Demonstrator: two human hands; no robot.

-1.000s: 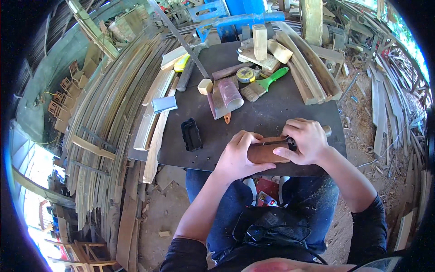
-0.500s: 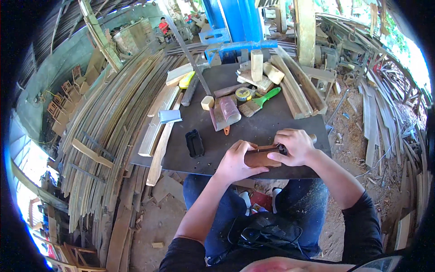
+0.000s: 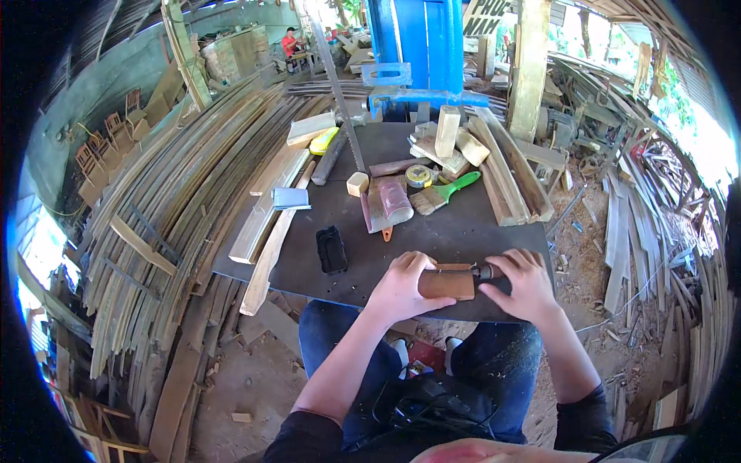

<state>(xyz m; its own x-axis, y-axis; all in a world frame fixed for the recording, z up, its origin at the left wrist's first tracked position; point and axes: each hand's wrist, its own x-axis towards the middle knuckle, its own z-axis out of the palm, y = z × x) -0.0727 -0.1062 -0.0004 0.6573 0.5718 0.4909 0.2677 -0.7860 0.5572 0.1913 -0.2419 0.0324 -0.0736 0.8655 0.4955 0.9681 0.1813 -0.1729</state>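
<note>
My left hand (image 3: pixel 400 287) is closed round the left end of a brown wooden block (image 3: pixel 449 286) at the front edge of the dark worktable (image 3: pixel 297 279). A slim strip of wood lies along the block's far side. At the block's right end, my right hand (image 3: pixel 525 284) curls its fingers on a short dark cylindrical piece (image 3: pixel 485 272); its exact kind is unclear. The right thumb is apart from the block. Left of my hands lies a black open plastic tray (image 3: pixel 332 251). Beyond it are a sandpaper-wrapped piece (image 3: pixel 395 202) and a green-handled paintbrush (image 3: pixel 444 193).
An upright saw blade (image 3: pixel 340 100) rises behind a small wood cube (image 3: pixel 357 184). A yellow tape measure (image 3: pixel 418 177) lies by the brush. Boards (image 3: pixel 266 212) line the table's left side, and timbers (image 3: pixel 505 181) its right. Stacked planks (image 3: pixel 177 185) cover the left floor. A person (image 3: pixel 290 43) sits far back.
My right hand has shifted right, its thumb coming off the block and its fingers moving onto the dark piece. My left hand keeps its hold. The view has tilted slightly.
</note>
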